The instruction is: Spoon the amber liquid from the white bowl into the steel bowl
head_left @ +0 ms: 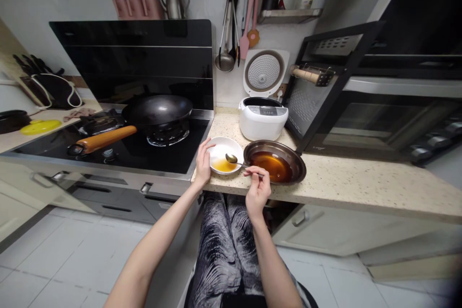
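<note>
My left hand [203, 163] grips the left rim of a white bowl [231, 145] at the counter's front edge. A shallow pool of yellow-orange liquid [222, 165] lies in the near part of the bowl. Between the fingers of my right hand [259, 187] is the handle of a metal spoon [231, 158], its head over the bowl. I cannot tell whether the spoon's head holds any liquid. Just right of the bowl, partly behind my right hand, sits a dark metal basin [300, 166] with amber-brown liquid [272, 166] inside.
A white rice cooker [263, 122] with its lid raised stands behind the basin. To the left, a black wok [158, 111] rests on the stove, its wooden handle [104, 140] pointing toward me. An oven [390, 120] is on the right. Utensils, including a ladle [224, 61], hang on the wall.
</note>
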A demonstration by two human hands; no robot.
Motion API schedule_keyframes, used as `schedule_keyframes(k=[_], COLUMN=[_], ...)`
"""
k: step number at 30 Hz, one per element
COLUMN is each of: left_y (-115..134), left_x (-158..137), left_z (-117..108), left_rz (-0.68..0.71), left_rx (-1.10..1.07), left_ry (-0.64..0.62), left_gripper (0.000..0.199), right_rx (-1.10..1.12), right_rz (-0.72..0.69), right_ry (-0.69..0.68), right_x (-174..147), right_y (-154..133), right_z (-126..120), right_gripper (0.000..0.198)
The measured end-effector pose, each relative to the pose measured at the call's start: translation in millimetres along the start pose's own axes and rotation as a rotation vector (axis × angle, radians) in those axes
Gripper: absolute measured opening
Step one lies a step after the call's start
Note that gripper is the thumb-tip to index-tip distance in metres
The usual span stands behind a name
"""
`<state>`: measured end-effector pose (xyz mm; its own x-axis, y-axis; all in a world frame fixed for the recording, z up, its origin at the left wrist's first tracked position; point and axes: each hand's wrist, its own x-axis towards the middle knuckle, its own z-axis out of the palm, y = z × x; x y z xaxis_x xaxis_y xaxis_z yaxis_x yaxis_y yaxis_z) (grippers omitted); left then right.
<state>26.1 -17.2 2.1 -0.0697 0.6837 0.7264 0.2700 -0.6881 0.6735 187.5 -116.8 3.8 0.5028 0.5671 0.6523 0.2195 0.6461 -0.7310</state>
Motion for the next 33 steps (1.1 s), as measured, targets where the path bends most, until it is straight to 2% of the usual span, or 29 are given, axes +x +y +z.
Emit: schedule_keyframes(k=[12,23,27,33], left_y=[-1.3,-1.0,-1.5,-2.2], left_x=[0.3,0.2,0.3,0.3], left_z=[0.2,0.5,0.0,-0.4], left_rz=[0.001,0.001,0.009,0.018], left_rx=[-0.002,0.002,0.001,-0.003], left_ry=[0.003,0.007,0.0,-0.001], left_gripper=[0.041,0.041,0.041,0.041], right_rx=[0.014,-0.024,-0.107,-0.279], right_rz=[-0.047,-0.088,-0.156,-0.32], right_ry=[0.056,0.194,0.178,0.066], right_x=[7.0,20.4,20.3,19.0], right_y=[-4.3,-7.3,-1.2,13.2], right_z=[-3.1,-21.0,-27.6,-35.3], right_gripper=[0.018,0.015,0.016,0.016])
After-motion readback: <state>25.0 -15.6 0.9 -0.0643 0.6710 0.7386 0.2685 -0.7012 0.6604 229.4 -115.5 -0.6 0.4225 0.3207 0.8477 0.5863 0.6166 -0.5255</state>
